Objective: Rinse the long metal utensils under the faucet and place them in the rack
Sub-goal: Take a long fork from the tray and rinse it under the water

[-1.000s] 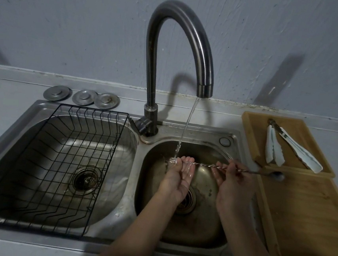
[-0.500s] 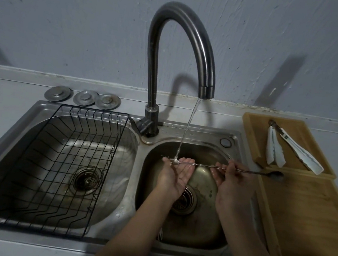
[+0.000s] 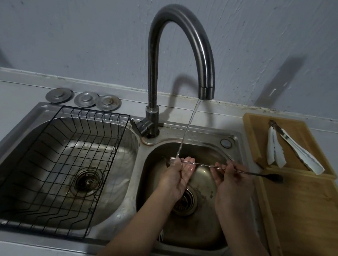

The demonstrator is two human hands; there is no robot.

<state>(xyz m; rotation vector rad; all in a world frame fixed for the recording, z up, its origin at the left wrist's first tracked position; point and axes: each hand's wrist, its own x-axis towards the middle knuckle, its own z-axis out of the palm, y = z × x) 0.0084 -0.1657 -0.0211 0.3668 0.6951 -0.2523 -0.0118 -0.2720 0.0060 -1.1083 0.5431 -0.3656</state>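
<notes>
Long twisted metal bar spoon (image 3: 205,165): held level across the right basin (image 3: 201,230), bowl end out over the wooden board (image 3: 310,220) at right. Left hand (image 3: 177,176) fingers straight, palm up, cradling the left end under the faucet (image 3: 183,53) stream (water strikes there). Right hand (image 3: 232,179) pinches the stem near its middle. Black wire rack (image 3: 56,170) sits in the left basin. Tongs (image 3: 294,148) lie on the far tray (image 3: 252,136). Three metal lids (image 3: 84,99) rest far left.
</notes>
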